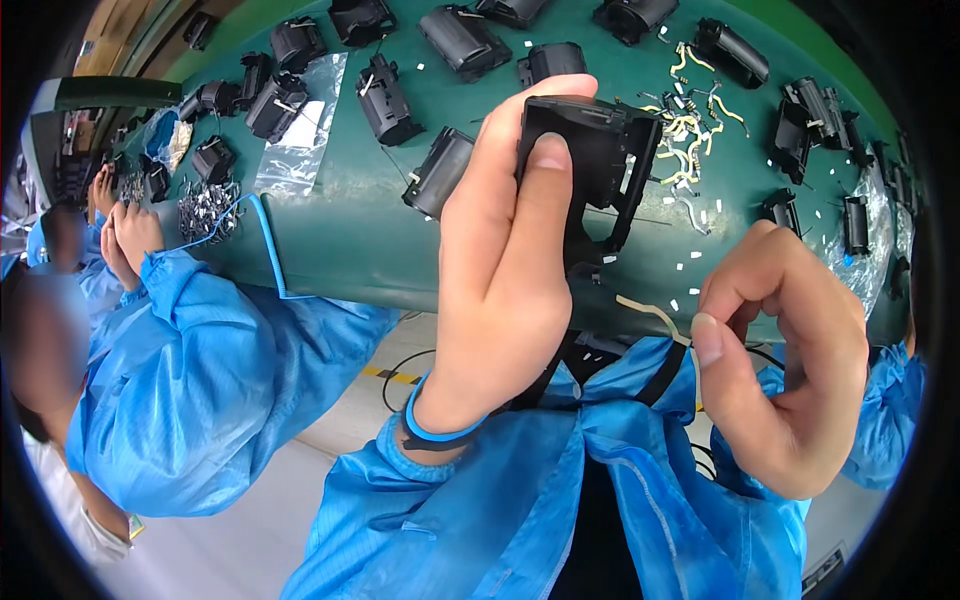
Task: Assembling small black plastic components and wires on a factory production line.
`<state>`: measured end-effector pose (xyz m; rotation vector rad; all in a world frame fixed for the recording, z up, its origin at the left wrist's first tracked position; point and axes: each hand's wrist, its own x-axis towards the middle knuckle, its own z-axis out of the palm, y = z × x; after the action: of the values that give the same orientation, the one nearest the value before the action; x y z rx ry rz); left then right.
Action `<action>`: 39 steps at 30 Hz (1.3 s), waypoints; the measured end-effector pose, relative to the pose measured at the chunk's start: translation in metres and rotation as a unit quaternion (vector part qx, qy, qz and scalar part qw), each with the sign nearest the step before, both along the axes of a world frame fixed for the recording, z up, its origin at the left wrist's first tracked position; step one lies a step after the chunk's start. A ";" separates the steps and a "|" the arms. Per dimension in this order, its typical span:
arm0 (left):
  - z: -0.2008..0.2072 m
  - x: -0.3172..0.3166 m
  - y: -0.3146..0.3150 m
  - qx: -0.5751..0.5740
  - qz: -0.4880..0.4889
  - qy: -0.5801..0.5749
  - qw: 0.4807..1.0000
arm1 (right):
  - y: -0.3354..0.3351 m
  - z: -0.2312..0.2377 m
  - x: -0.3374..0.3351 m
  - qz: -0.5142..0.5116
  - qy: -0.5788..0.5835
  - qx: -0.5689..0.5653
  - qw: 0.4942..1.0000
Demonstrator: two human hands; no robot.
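Note:
My left hand (510, 240) is raised over the table's near side, closed around a black plastic housing (600, 150). Its thumb presses on the inner face, and the open frame side with a rectangular cut-out points right. To the right, my right hand (790, 350) is lower and apart from the housing. Its thumb and index finger pinch a thin cream-coloured flexible strip (650, 309), whose free end points toward the housing. A blue wristband (440, 434) circles my left wrist.
On the green table (340, 235) lie several similar black housings (465, 45), a heap of cream strips (690, 130), a clear plastic bag (300, 130) and small white scraps. At left a co-worker in a blue smock (220, 370) sits close, near a pile of small dark parts (208, 213) and a blue coiled cord (268, 235).

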<state>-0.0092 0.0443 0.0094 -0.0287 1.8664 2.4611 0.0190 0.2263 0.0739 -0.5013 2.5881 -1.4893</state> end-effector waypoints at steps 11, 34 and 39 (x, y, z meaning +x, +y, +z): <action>-0.017 -0.004 0.003 -0.253 0.092 0.212 0.940 | -0.015 -0.005 -0.003 -0.053 0.027 0.036 0.998; -0.022 0.000 0.010 -0.238 0.089 0.172 0.952 | -0.021 -0.031 -0.007 -0.057 0.031 -0.006 0.998; -0.022 0.002 0.014 -0.226 0.109 0.159 0.955 | -0.026 -0.037 -0.005 -0.050 0.065 0.016 0.996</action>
<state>-0.0070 0.0585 -0.0128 0.1600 2.6652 2.2036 0.0136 0.2001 0.0366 -0.4868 2.7715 -1.4885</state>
